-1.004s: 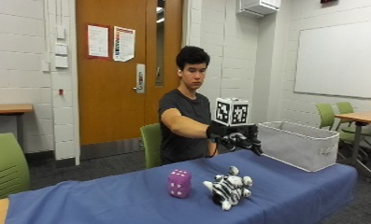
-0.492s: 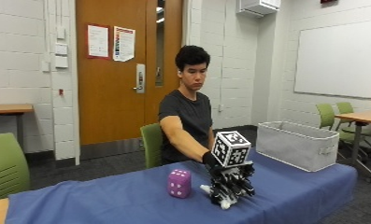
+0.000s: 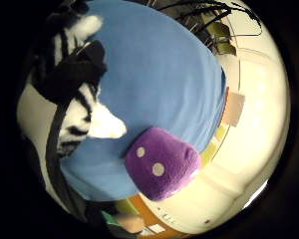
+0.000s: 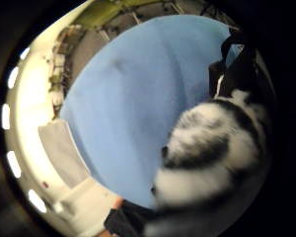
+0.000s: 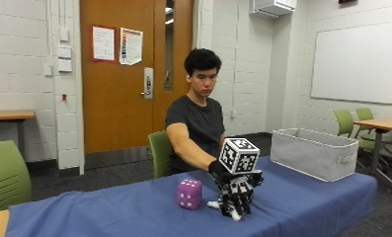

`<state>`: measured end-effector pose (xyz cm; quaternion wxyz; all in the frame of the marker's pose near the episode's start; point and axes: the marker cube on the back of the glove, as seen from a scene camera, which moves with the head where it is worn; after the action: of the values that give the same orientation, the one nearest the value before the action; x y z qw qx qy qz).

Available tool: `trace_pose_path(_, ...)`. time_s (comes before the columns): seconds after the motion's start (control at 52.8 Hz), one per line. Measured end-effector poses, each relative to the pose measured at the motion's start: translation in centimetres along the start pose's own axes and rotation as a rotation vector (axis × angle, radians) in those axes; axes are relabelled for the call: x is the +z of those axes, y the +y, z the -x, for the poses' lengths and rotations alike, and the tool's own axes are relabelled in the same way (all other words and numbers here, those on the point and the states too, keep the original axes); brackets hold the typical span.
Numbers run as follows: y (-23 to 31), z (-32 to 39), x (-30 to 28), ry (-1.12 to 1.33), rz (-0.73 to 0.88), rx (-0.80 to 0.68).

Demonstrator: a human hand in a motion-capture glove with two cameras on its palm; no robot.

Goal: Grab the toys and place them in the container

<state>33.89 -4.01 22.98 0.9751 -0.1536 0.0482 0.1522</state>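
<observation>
A black-and-white striped zebra plush hangs from my gloved right hand, whose fingers curl round its upper part. The toy's lower end is at or just over the blue tablecloth; I cannot tell which. The zebra fills much of the thumb side palm view, and its stripes show beside a black strap in the other palm view. A purple plush die with white dots stands on the cloth just beside the zebra; the die is close. The grey fabric container stands at the table's right end.
The person sits behind the table on a green chair. Another green chair stands at the table's left end. Bare blue cloth lies between the zebra and the container. More tables and chairs stand at the far right.
My hand came down from the air near the container onto the zebra, which lay on the cloth. It now grips the toy, which has been pulled upright.
</observation>
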Motion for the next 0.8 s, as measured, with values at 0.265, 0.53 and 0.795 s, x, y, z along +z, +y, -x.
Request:
trace_pose_path(0.265,-0.2,0.3,-0.1,0.099,-0.161,0.025)
trace_pose_path(0.53,0.1,-0.1,-0.6,-0.050,-0.138,-0.009)
trace_pose_path(0.795,1.5,1.6,-2.8,-0.105,-0.135,-0.066)
